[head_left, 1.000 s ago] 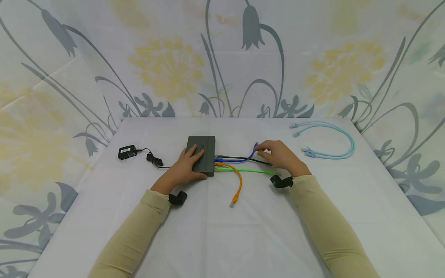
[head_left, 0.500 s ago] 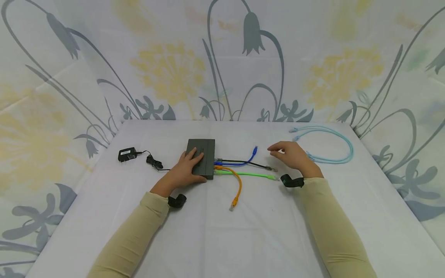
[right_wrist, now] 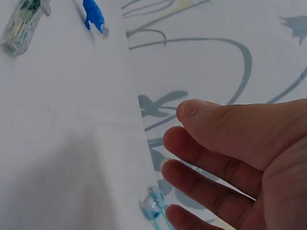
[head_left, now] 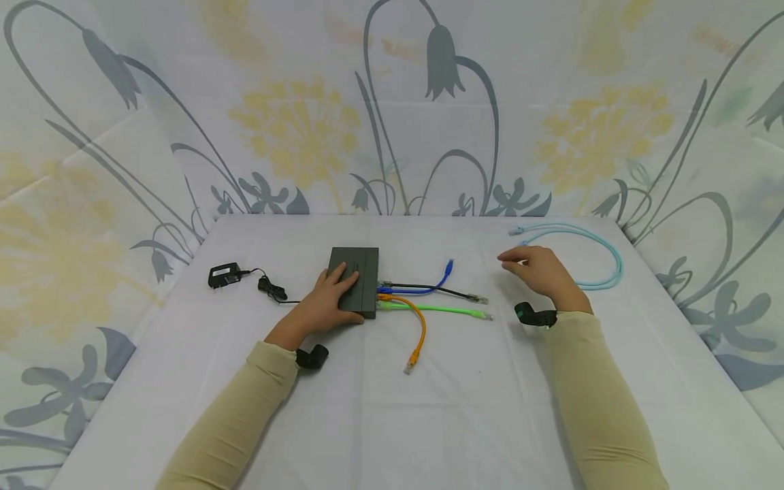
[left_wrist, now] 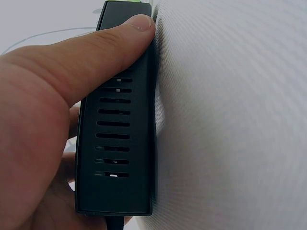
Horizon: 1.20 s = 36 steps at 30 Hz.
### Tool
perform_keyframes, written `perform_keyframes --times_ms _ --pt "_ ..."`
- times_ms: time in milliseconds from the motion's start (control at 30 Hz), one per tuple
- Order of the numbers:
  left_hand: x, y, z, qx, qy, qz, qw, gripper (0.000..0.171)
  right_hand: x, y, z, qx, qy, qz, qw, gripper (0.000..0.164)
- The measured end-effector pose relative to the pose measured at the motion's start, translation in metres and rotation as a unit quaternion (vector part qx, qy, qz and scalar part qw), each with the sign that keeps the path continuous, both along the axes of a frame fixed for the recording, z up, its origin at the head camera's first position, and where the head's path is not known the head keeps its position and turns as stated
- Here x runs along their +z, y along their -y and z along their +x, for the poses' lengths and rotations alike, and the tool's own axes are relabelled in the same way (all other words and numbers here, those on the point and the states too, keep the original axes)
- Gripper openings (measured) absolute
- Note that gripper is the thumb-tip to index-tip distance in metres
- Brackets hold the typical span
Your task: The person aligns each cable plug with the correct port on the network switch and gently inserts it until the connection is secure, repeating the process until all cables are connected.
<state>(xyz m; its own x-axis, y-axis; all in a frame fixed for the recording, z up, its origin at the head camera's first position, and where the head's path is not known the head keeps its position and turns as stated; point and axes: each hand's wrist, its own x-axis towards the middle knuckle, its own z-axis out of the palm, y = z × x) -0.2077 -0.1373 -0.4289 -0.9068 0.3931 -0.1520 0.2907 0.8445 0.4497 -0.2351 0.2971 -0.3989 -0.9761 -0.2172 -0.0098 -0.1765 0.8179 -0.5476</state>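
My left hand (head_left: 324,297) holds a dark grey network switch (head_left: 370,281), its fingers spread over the top. In the left wrist view its thumb (left_wrist: 140,24) presses along the slotted side. Blue (head_left: 448,270), black (head_left: 450,290), orange (head_left: 422,320) and green (head_left: 447,308) network cables extend from the right side of the switch, their outer plugs loose on the table. Beyond the black and green plugs, my right hand (head_left: 539,272) hovers with loosely bent fingers and holds nothing. A light-blue network cable (head_left: 606,243), lying in a wide loop, is partly hidden behind it.
A black power adapter (head_left: 225,275) lies at the left, its bundled cord (head_left: 271,288) running toward the switch under my left hand. A white cloth covers the table (head_left: 392,435), and a floral cloth (head_left: 392,122) rises behind its back edge.
My right hand has let go of the blue cable's end and moved right, toward the light-blue cable. The left hand stays on the switch. The view has tilted slightly.
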Motion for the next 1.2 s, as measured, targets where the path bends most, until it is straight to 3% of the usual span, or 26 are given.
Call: perform_keyframes --times_ms 567,1200 --pt "0.001 -0.001 -0.001 -0.004 -0.005 -0.003 1.0 0.096 0.003 -0.03 0.003 -0.039 0.01 0.0 0.999 0.041" --pt "0.002 -0.001 0.001 -0.003 -0.003 -0.006 1.0 0.096 -0.009 -0.055 0.005 -0.081 0.021 -0.008 0.996 0.046"
